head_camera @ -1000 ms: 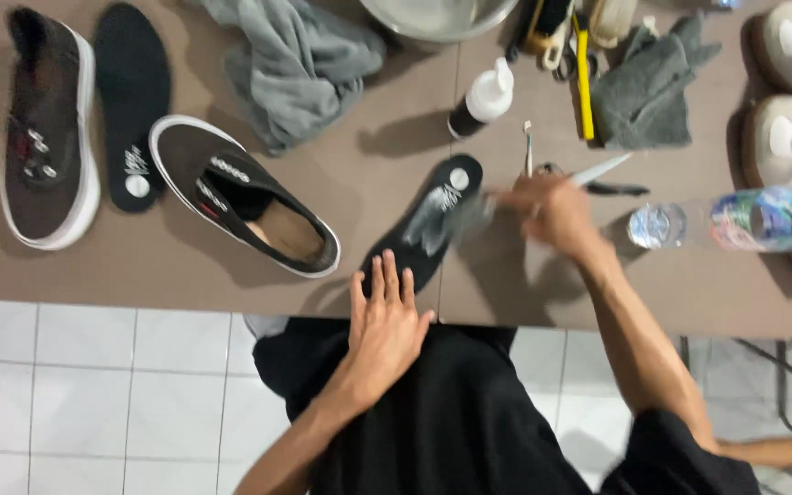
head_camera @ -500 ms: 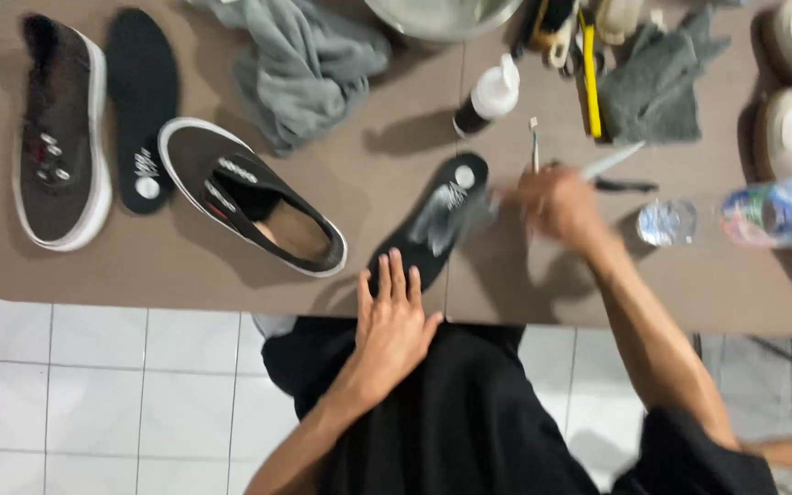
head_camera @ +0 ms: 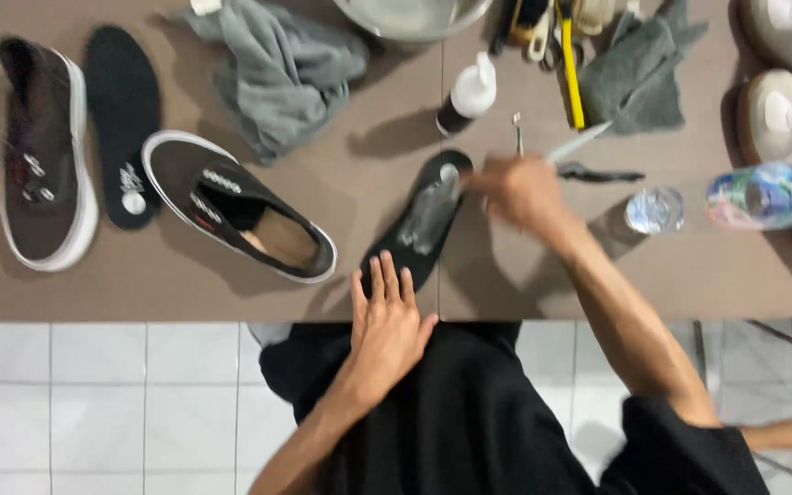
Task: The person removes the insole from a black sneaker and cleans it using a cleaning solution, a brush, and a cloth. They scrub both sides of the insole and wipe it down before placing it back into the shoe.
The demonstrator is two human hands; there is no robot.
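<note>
Lying diagonally, near-left to far-right: black insole. Left hand flat, pinning near end; right hand gripping brush at far end.

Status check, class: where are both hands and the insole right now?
Left hand flat on black insole's near end. Right hand at far end, gripping white-handled brush. Dark shoe alongside, apart.

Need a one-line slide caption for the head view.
Left hand pins a black insole at the brown table's edge while the right hand works a white-handled brush over its far end.
</note>
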